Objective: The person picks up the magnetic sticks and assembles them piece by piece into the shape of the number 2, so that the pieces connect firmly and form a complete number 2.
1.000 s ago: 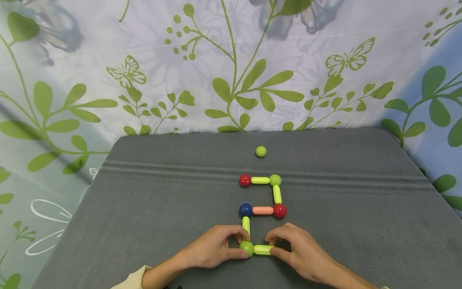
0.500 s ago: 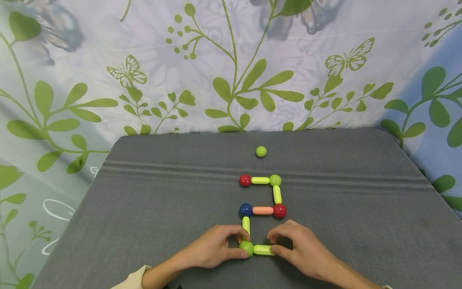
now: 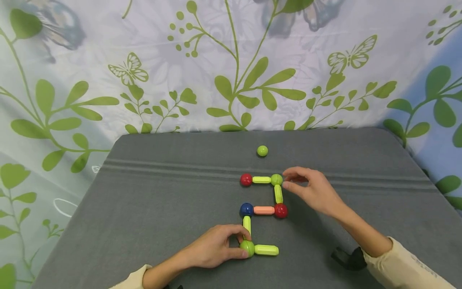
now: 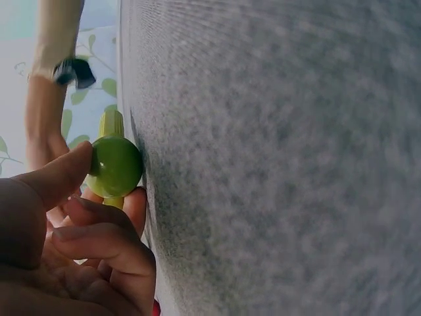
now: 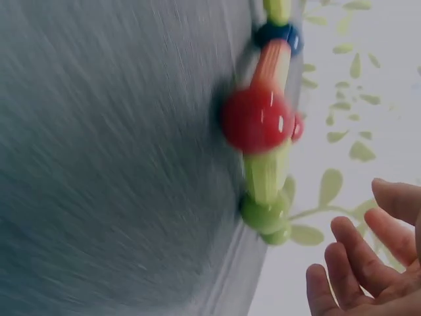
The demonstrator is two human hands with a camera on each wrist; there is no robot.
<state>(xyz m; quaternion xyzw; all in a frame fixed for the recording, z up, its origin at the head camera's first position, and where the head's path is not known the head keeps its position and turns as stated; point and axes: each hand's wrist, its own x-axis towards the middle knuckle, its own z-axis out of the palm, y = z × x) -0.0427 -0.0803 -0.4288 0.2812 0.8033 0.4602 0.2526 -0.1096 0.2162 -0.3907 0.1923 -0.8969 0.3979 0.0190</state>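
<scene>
My left hand [image 3: 213,247] pinches a green ball [image 3: 246,251] between thumb and fingers at the near end of a zigzag chain of balls and rods. A yellow-green rod [image 3: 266,250] sticks out to the right of that ball. Another rod runs from it up to a blue ball [image 3: 247,210], then an orange rod [image 3: 264,210] leads to a red ball [image 3: 281,210]. My right hand [image 3: 312,190], fingers relaxed and holding nothing, hovers beside the far green ball [image 3: 276,180]. A short rod joins this ball to a second red ball [image 3: 246,180].
Beyond the chain a loose green ball [image 3: 262,151] lies on the grey cloth-covered table [image 3: 173,192]. A curtain [image 3: 195,72] printed with leaves and butterflies hangs behind it. Under the right wrist there is a black device [image 3: 349,258].
My right hand has let go of the near yellow-green rod and moved away to the far right end of the chain. The left hand stays on the green ball.
</scene>
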